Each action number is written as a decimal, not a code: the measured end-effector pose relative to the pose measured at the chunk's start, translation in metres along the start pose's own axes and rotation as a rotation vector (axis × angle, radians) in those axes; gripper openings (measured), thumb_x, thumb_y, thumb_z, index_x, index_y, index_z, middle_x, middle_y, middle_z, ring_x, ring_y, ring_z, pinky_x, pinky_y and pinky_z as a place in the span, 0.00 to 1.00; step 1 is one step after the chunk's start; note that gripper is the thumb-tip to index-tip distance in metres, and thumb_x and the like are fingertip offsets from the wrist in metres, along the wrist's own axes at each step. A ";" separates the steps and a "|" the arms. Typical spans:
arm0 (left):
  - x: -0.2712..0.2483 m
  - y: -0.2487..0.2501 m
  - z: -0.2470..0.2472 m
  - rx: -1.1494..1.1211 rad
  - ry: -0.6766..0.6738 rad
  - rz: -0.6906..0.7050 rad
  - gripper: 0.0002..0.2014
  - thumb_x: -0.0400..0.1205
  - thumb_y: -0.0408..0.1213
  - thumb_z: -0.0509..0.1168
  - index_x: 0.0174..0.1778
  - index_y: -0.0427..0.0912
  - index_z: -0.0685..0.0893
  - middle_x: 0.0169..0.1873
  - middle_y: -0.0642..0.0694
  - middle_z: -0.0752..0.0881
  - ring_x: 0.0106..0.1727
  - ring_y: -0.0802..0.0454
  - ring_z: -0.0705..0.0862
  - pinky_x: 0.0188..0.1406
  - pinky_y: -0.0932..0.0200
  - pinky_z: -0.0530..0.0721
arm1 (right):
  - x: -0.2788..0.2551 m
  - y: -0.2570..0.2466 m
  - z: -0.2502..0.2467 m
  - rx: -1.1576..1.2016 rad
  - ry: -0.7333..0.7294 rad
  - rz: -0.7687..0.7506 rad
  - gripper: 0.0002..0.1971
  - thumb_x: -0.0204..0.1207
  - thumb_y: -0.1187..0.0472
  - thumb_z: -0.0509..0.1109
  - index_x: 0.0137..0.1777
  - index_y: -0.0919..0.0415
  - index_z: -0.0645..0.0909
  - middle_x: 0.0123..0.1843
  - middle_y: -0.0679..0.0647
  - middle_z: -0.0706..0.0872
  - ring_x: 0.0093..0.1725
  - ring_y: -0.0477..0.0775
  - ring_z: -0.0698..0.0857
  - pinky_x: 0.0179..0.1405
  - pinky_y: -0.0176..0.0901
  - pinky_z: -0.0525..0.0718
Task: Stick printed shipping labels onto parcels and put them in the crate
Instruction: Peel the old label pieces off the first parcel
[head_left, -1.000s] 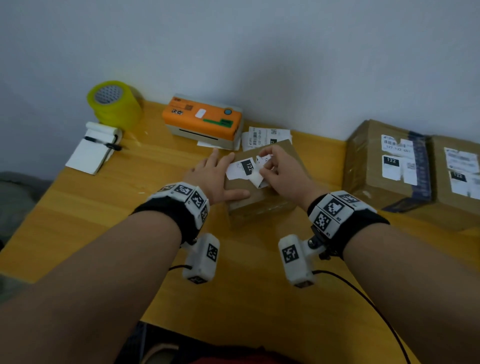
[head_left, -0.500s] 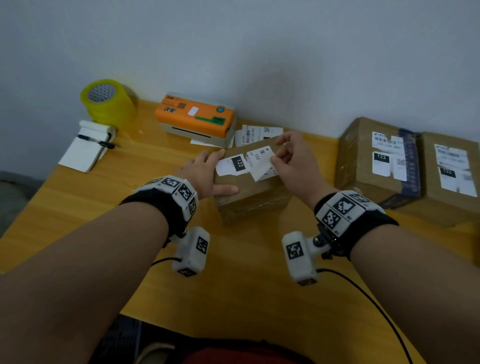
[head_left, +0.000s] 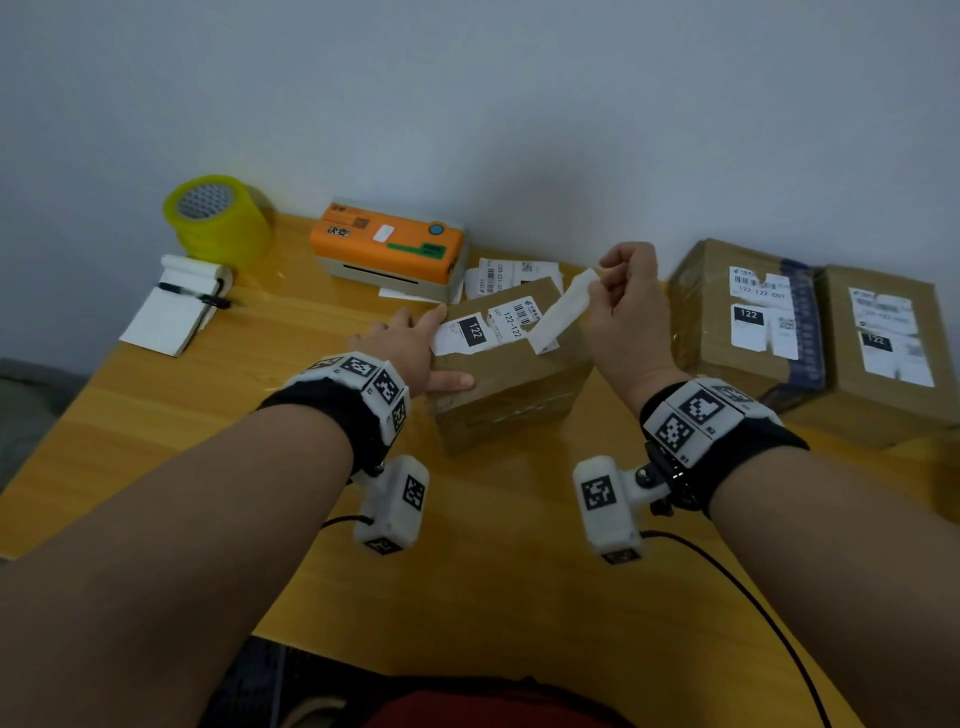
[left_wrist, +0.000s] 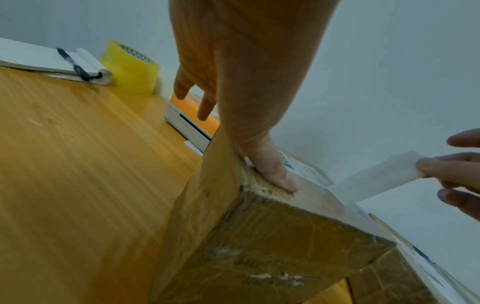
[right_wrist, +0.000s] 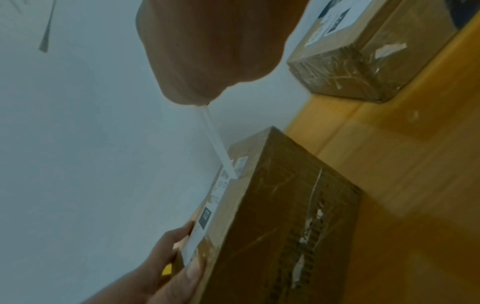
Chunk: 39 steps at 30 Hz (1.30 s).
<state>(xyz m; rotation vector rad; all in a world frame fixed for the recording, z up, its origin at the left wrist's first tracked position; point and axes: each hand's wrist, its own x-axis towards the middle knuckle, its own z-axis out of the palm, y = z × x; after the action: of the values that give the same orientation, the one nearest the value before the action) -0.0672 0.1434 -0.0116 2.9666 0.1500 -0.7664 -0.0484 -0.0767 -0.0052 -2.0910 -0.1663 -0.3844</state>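
Observation:
A brown cardboard parcel (head_left: 509, 395) stands mid-table with a white shipping label (head_left: 485, 328) marked 122 on its top. My left hand (head_left: 413, 351) rests flat against the parcel's left edge, thumb (left_wrist: 272, 170) pressed on the top near the corner and index finger on the label's left end. My right hand (head_left: 621, 301) is raised above the parcel's far right corner. It pinches one end of a white backing strip (head_left: 563, 306). The strip's lower end still touches the parcel top (right_wrist: 285, 216). The left wrist view shows the strip (left_wrist: 384, 179) pulled taut.
An orange label printer (head_left: 387, 244) sits at the back by the wall, loose printed labels (head_left: 511, 273) beside it. A yellow tape roll (head_left: 218, 218) and a notepad with pen (head_left: 176, 306) lie at back left. Two labelled parcels (head_left: 748, 322) (head_left: 883, 353) stand at right. No crate is in view.
My right hand has risen up and to the right, peeling the white strip away from the label. My left hand has stayed on the parcel's left edge.

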 end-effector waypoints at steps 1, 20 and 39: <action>-0.001 0.001 -0.001 0.010 -0.003 -0.007 0.51 0.67 0.72 0.62 0.81 0.59 0.44 0.79 0.44 0.61 0.76 0.36 0.65 0.70 0.33 0.68 | -0.002 0.000 -0.002 -0.002 0.020 0.002 0.11 0.79 0.71 0.60 0.53 0.54 0.67 0.36 0.43 0.72 0.41 0.53 0.76 0.41 0.39 0.78; -0.007 0.003 -0.005 -0.097 0.304 0.231 0.37 0.75 0.65 0.61 0.75 0.46 0.70 0.76 0.44 0.68 0.76 0.44 0.67 0.76 0.40 0.64 | 0.018 -0.042 -0.002 0.045 -0.041 -0.168 0.11 0.82 0.65 0.62 0.62 0.64 0.79 0.41 0.50 0.83 0.37 0.43 0.83 0.44 0.35 0.85; 0.018 -0.100 0.010 -1.142 0.203 -0.011 0.07 0.82 0.36 0.65 0.49 0.35 0.83 0.38 0.42 0.84 0.34 0.51 0.80 0.31 0.64 0.80 | 0.002 -0.042 0.091 -0.501 -0.636 -0.202 0.19 0.78 0.53 0.69 0.69 0.50 0.78 0.69 0.51 0.76 0.69 0.54 0.73 0.73 0.53 0.69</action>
<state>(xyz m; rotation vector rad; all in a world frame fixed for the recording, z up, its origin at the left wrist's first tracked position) -0.0675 0.2430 -0.0338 1.9255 0.4364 -0.2129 -0.0392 0.0227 -0.0147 -2.6447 -0.7212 0.1586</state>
